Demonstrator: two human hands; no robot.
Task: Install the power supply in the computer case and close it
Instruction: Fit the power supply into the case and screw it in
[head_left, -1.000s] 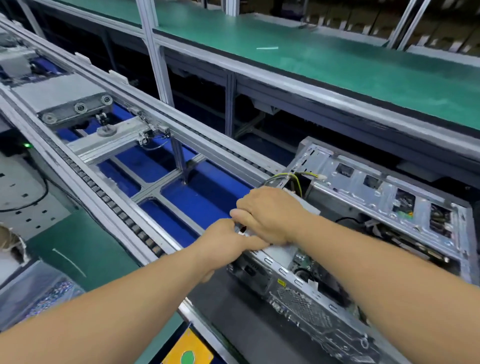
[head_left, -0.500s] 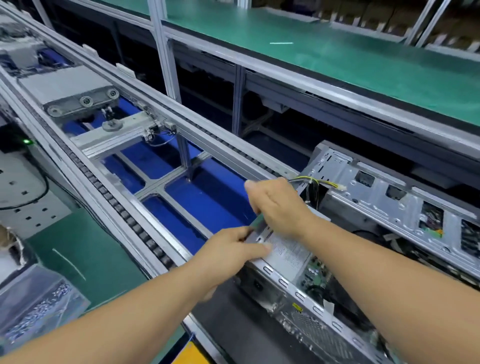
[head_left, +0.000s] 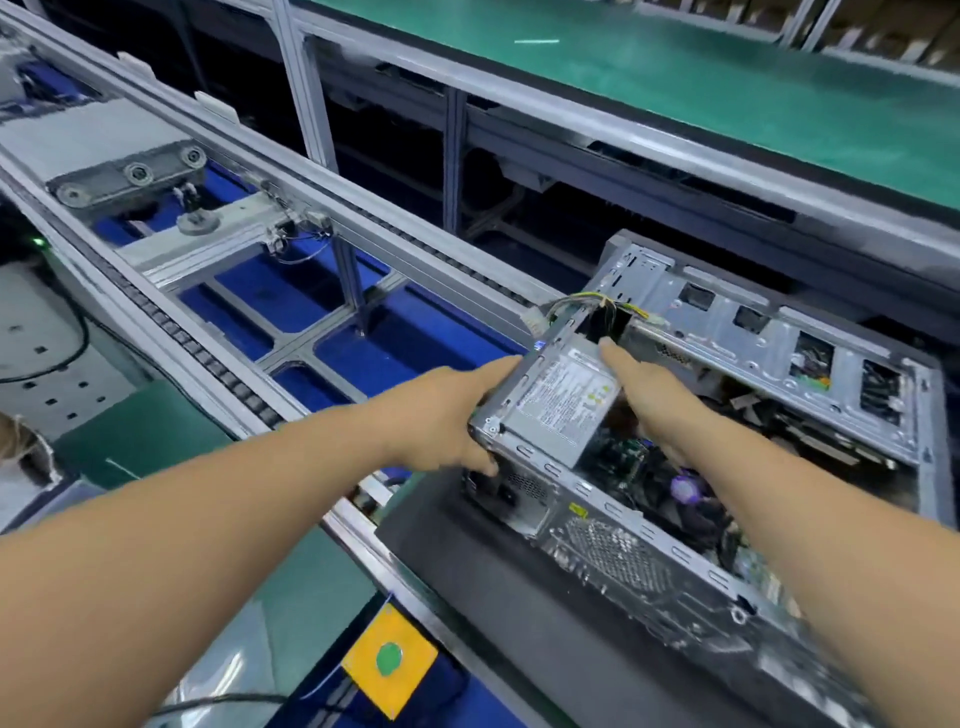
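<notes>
Grey labelled power supply (head_left: 563, 402) seated in open metal computer case's (head_left: 779, 364) near-left corner.

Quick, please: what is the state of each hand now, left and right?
Left hand: grips the near left corner of the computer case.
Right hand: fingers straight, pressing the right side of the power supply.

Green-topped bench (head_left: 727, 88) (aluminium conveyor rails (head_left: 291, 208))
</notes>
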